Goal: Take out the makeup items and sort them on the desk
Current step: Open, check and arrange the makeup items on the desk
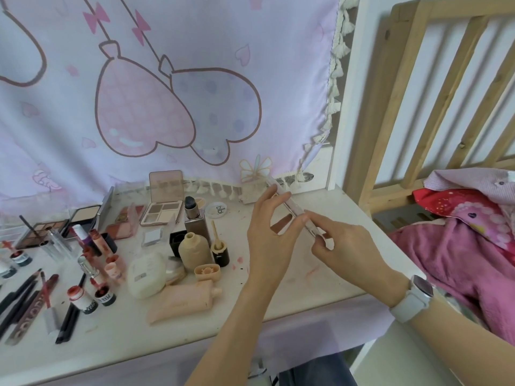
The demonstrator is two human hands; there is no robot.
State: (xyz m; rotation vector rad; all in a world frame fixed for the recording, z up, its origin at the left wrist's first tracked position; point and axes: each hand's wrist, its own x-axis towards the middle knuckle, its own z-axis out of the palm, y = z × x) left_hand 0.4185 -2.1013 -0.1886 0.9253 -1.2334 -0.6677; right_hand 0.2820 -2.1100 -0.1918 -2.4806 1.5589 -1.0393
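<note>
hands: left [267, 232] + right [345, 243] pinch thin clear case [292, 208] | above desk [320, 277] | makeup spread left

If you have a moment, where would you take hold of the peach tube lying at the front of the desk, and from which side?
Probably across the middle of the peach tube, coming from above. It lies flat, its cap pointing right, with bare desk in front; the round white puff crowds the back.

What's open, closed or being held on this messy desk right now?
Slim clear-cased palette: held off the desk by left hand and right hand.
Beige four-pan eyeshadow palette: lid open, upright.
Beige round-shouldered bottle: uncapped.
Peach squeeze tube: lying flat.
Small dark bottle: open, wand standing in it.
</note>
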